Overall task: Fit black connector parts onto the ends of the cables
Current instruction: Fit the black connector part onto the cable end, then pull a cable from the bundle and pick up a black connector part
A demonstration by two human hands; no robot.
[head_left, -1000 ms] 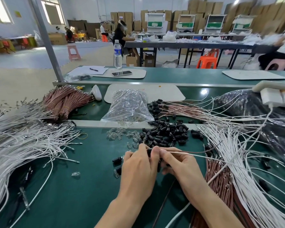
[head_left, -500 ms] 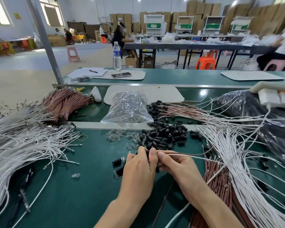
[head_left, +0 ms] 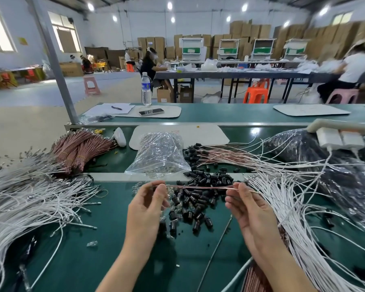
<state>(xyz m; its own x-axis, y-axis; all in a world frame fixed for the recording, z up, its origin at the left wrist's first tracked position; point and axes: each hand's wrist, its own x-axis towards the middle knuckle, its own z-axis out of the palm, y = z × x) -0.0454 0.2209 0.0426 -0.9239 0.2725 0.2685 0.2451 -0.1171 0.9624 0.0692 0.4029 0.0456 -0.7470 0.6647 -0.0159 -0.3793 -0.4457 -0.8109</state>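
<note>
1. The left hand (head_left: 145, 209) pinched one end of a thin pink-brown cable (head_left: 198, 187) between its thumb and fingertips. It held the cable up above the flat green table (head_left: 93, 249).
2. The right hand (head_left: 249, 209) pinched the same cable further to the right. The cable ran almost straight between the two hands.
3. The pile of small black plastic connector parts (head_left: 198, 199) lay on the table, under and just behind the cable, near both hands.
4. The fingers hid the left tip of the cable, so I could not tell if a black part sat on it yet.
5. To do this step well, I think the cable should be held tight, close to its tip. Then the tip will not bend when a black part is pushed on.
6. The part should go on straight, hole first, and be pushed until it stops.
7. The big bunch of loose white cables (head_left: 293, 218) lay just right of the right hand. That hand should take care not to snag them.
8. Further back lay more pink-brown cables with black ends (head_left: 209, 152). That looked like the done pile, so it is likely the place for this cable once it is fitted.
</note>
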